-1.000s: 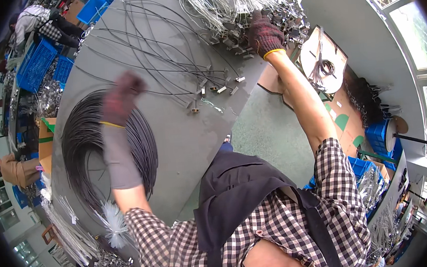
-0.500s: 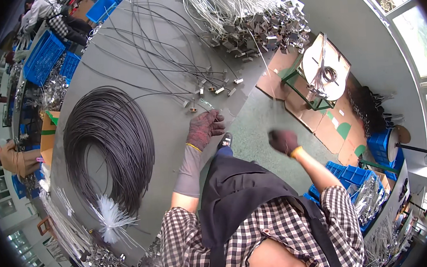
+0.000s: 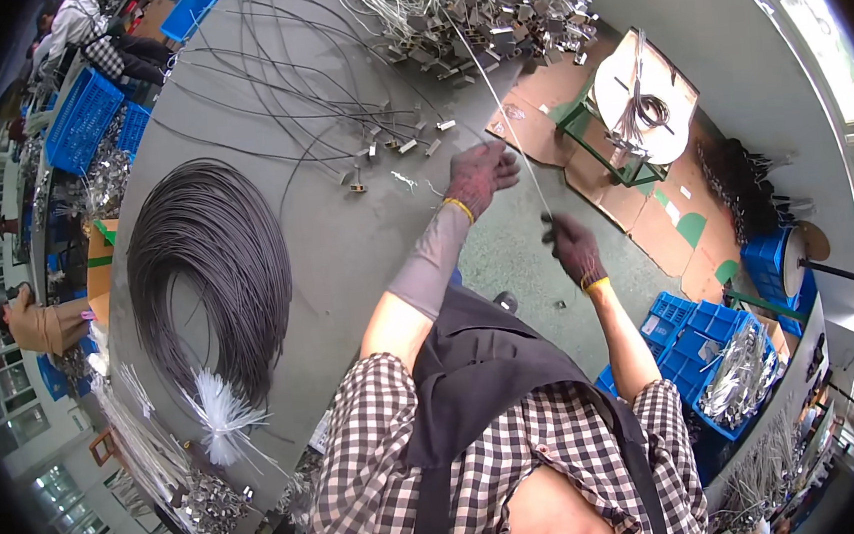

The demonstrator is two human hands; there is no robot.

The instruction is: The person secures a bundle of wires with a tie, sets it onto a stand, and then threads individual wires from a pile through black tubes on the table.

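My right hand [image 3: 573, 248], in a dark glove with a yellow cuff, is closed on the lower end of a thin white cable [image 3: 497, 103]. The cable runs taut from the pile of metal clips [image 3: 494, 36] at the far table edge. Beside the cable, my gloved left hand [image 3: 483, 176] is raised over the table edge. Its fingers are stretched out and I see nothing in them. Left of it, several dark cables [image 3: 287, 114] with small metal ends [image 3: 407, 146] lie on the grey table [image 3: 337, 274].
A large coil of dark cable [image 3: 264, 260] lies on the table's left, with a bunch of white strands [image 3: 220, 416] at its near end. A round reel [image 3: 640, 100] on a green stand is at the right, above cardboard [image 3: 601, 188]. Blue crates [image 3: 699, 346] stand near my right arm.
My left hand has moved right and away from me, off the tabletop toward the white cable. My right hand, blurred before, has slowed; the cable now shows clearly, stretched to it.
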